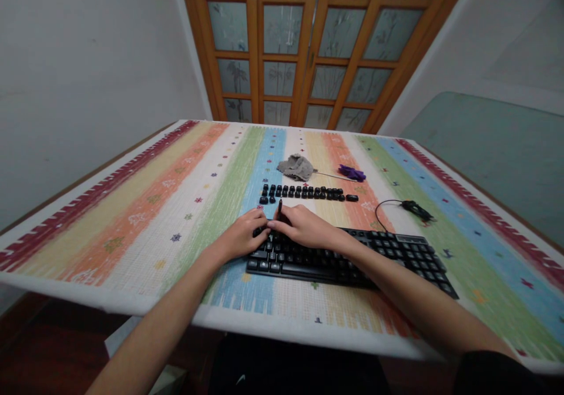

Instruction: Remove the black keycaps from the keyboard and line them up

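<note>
A black keyboard [308, 272] lies on the striped tablecloth in front of me, slightly turned. My left hand [245, 234] bends its fingers around the keyboard's upper left corner. Right beside it, my right hand [304, 226] pinches a slim dark stick-like tool [279, 207] that stands nearly upright; its lower end is hidden by the fingers. Both hands' fingertips almost meet over the top left keys. Beyond the hands, loose black keycaps [311, 193] are laid out in two rows, with a longer keycap [352, 198] at the right end.
Past the keycaps lie a crumpled grey cloth [297, 167] and a purple cloth-like item [352, 173], with a thin rod [333, 176] between them. The keyboard's bundled cable [416, 210] rests at the right. Wood-framed glass doors [291, 54] stand behind the table [145, 218].
</note>
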`<action>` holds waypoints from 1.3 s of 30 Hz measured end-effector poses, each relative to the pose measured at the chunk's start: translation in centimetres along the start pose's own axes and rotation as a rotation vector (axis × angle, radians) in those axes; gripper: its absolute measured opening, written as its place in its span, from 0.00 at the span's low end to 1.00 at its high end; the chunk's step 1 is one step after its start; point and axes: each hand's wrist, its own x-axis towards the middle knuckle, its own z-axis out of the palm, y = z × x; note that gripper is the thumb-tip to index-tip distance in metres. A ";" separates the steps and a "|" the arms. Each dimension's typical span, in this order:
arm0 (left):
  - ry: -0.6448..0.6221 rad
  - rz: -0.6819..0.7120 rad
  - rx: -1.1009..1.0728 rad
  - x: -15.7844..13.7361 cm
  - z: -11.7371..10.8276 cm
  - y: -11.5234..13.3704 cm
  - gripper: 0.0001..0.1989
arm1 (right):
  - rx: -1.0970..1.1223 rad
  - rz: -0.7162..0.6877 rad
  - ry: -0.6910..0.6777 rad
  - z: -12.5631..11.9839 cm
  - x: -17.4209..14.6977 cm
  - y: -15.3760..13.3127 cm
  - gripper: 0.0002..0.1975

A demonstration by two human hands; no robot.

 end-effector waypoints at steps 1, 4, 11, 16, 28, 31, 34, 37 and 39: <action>0.000 0.001 0.000 0.0 0.0 0.0 0.05 | 0.035 -0.007 0.000 -0.1 0.1 0.2 0.10; -0.005 0.005 -0.005 0.0 0.0 0.0 0.05 | 0.105 -0.008 0.000 -0.2 0.2 0.4 0.09; -0.003 0.025 -0.021 0.1 -0.1 0.0 0.06 | 0.278 0.089 -0.058 -0.1 1.0 0.6 0.08; -0.004 0.030 -0.049 0.2 -0.3 0.1 0.07 | 0.490 0.174 -0.087 -0.2 0.9 1.4 0.11; 0.159 0.063 -0.216 0.4 -0.9 1.3 0.07 | 0.414 -0.038 0.105 -1.9 -1.8 1.0 0.10; 0.156 0.091 -0.231 0.7 -0.5 1.3 0.08 | 0.379 -0.069 0.134 -2.1 -2.4 0.9 0.09; 0.161 0.122 -0.240 0.8 -0.3 1.1 0.07 | 0.337 -0.103 0.110 -2.1 -2.8 0.9 0.08; 0.161 0.115 -0.231 0.9 -0.2 1.2 0.07 | 0.292 -0.118 0.115 -2.1 -3.1 1.0 0.08; 0.174 0.088 -0.213 0.9 -0.2 1.4 0.07 | 0.274 -0.118 0.144 -2.1 -3.4 1.1 0.08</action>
